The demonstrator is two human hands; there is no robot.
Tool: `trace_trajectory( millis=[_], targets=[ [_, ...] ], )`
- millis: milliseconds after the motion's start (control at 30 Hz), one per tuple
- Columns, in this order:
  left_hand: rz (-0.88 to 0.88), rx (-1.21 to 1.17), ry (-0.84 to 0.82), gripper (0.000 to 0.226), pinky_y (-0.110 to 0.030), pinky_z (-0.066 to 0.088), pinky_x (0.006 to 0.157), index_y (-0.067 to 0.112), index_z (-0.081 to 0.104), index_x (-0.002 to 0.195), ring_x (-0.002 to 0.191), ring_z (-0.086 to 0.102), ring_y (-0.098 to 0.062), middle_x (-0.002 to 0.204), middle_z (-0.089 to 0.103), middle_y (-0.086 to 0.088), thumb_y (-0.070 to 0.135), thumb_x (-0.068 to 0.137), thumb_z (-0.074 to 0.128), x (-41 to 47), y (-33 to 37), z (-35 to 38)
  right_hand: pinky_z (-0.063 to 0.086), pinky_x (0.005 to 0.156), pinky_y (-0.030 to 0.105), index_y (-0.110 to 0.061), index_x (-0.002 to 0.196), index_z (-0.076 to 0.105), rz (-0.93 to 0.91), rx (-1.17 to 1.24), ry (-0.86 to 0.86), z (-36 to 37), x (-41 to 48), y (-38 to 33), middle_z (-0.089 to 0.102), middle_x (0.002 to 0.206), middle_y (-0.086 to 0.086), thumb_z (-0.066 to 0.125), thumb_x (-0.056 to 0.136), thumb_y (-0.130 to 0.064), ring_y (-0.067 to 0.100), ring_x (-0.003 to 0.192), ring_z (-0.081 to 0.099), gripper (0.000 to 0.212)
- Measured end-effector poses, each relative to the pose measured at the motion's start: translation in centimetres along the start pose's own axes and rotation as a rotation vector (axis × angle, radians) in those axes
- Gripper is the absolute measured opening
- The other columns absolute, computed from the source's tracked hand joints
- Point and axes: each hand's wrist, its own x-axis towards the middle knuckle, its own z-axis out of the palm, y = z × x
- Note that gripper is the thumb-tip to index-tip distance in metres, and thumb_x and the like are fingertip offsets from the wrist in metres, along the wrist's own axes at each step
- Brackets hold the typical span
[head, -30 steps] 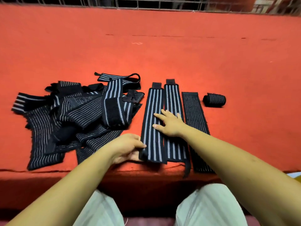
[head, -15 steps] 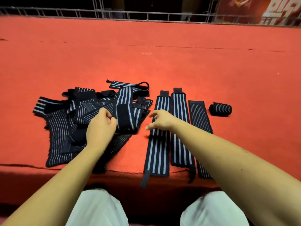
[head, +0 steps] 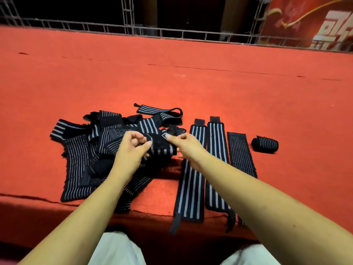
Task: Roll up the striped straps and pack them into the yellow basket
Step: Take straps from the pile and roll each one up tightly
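Observation:
A tangled pile of black straps with grey stripes (head: pixel 86 157) lies on the red carpet at the left. My left hand (head: pixel 131 150) and my right hand (head: pixel 186 145) both pinch one wide-striped strap (head: pixel 160 145) at the pile's right edge, one hand on each side of its end. Three straps lie flat side by side to the right: a wide-striped strap (head: pixel 191 190), a second one (head: pixel 216 169) and a fine-striped strap (head: pixel 240 153). A rolled strap (head: pixel 264 144) sits beyond them. The yellow basket is not in view.
The red carpet (head: pixel 191 88) stretches far ahead to a metal truss rail (head: pixel 172 34). Its front edge drops off just before my knees (head: pixel 118 249). A red banner (head: pixel 309 22) hangs at the back right.
My left hand left the flat strap's near end and went to the pile. My right hand lifted off the flat straps and moved left to the same pile strap. The camera tilted up.

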Motion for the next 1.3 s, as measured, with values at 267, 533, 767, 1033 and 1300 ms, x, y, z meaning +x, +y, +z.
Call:
trace_trajectory(
  millis=[267, 533, 767, 1033, 1300],
  targets=[
    [-0.181, -0.312, -0.059, 0.025, -0.019, 0.046, 0.055, 0.019, 0.048, 0.099, 0.063, 0.059, -0.004, 0.081, 0.073, 0.008, 0.000, 0.092, 0.063, -1.0, 1.9, 2.8, 0.055, 0.062, 0.026, -0.011, 0.098, 0.063, 0.161, 0.291, -0.111, -4.0, -1.4, -1.7, 0.058, 0.088, 0.012, 0.063, 0.094, -0.015, 0.020, 0.074, 0.049, 0.006],
    [-0.157, -0.310, -0.293, 0.031, -0.027, 0.049, 0.075, 0.009, 0.060, 0.117, 0.091, 0.065, -0.021, 0.106, 0.074, -0.006, -0.007, 0.090, 0.060, -2.2, 2.2, 3.3, 0.049, 0.058, 0.026, -0.008, 0.085, 0.067, 0.294, 0.246, -0.114, -4.8, -2.7, -0.9, 0.062, 0.078, 0.008, 0.054, 0.095, -0.007, 0.014, 0.066, 0.058, 0.016],
    [-0.245, -0.354, 0.040, 0.035, -0.017, 0.048, 0.061, 0.012, 0.048, 0.104, 0.070, 0.062, -0.010, 0.080, 0.074, 0.002, -0.018, 0.087, 0.056, -2.2, 2.1, 3.8, 0.058, 0.065, 0.033, -0.007, 0.081, 0.059, -0.033, 0.167, 0.205, -7.2, -4.2, -1.4, 0.067, 0.068, 0.001, 0.045, 0.097, -0.005, 0.016, 0.067, 0.071, 0.022],
    [0.296, 0.556, -0.220, 0.076, -0.020, 0.025, 0.114, 0.023, 0.041, 0.144, 0.136, 0.037, -0.008, 0.148, 0.038, 0.001, 0.051, 0.080, 0.068, -2.8, 2.2, 5.0, 0.044, 0.069, 0.036, -0.016, 0.080, 0.059, -0.328, -0.189, 0.197, -9.4, -5.1, -2.5, 0.056, 0.075, 0.000, 0.051, 0.096, -0.018, 0.015, 0.073, 0.052, 0.019],
    [0.042, 0.143, -0.502, 0.085, -0.035, 0.037, 0.114, 0.033, 0.032, 0.148, 0.124, 0.057, -0.001, 0.128, 0.066, 0.009, 0.047, 0.078, 0.078, -2.9, 4.1, 7.3, 0.043, 0.042, 0.019, -0.011, 0.088, 0.055, -0.311, 0.295, -0.043, -10.2, -7.1, -4.7, 0.057, 0.072, 0.004, 0.046, 0.102, -0.006, 0.007, 0.048, 0.055, 0.017]
  ],
)
